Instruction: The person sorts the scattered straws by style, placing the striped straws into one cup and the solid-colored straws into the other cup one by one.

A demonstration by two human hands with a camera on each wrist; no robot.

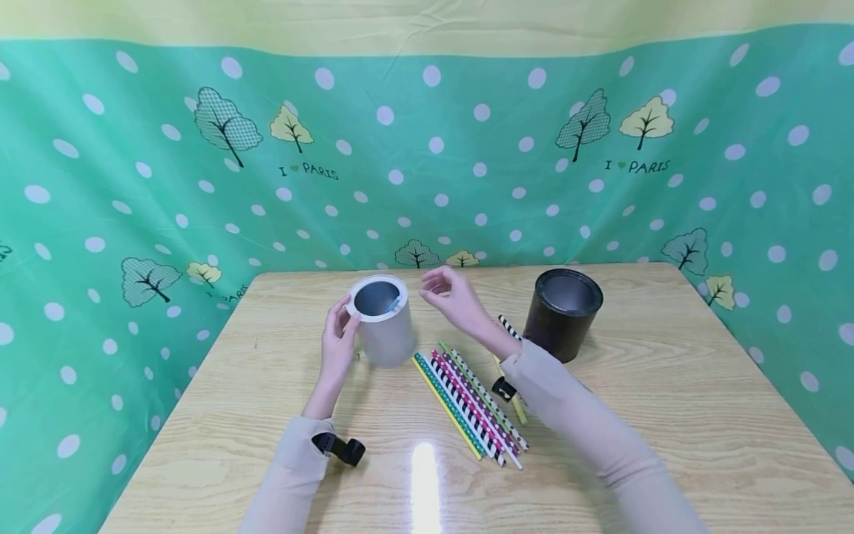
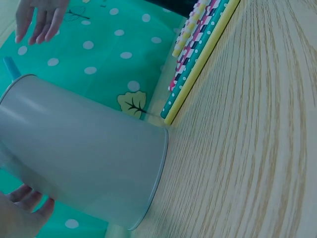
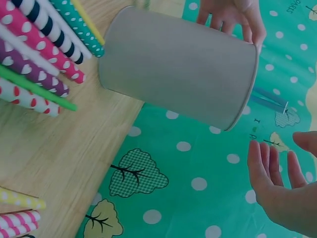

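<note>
A light grey can (image 1: 385, 340) stands upright on the table, left of centre. My left hand (image 1: 339, 341) grips its upper left side, thumb near the rim. The tip of a blue straw (image 3: 270, 100) leans out over the can's rim. To the right of the can, my right hand (image 1: 457, 297) hovers with loosely bent fingers and nothing in them. Below that hand lies a row of patterned paper straws (image 1: 467, 404), dotted, striped and plain. In the right wrist view, the right hand (image 3: 282, 183) is apart from the can.
A black can (image 1: 560, 326) stands upright to the right, behind the right forearm. A few more straws (image 1: 519, 409) lie partly hidden under that forearm. Behind the wooden table (image 1: 667, 386) hangs a green dotted curtain (image 1: 467, 148).
</note>
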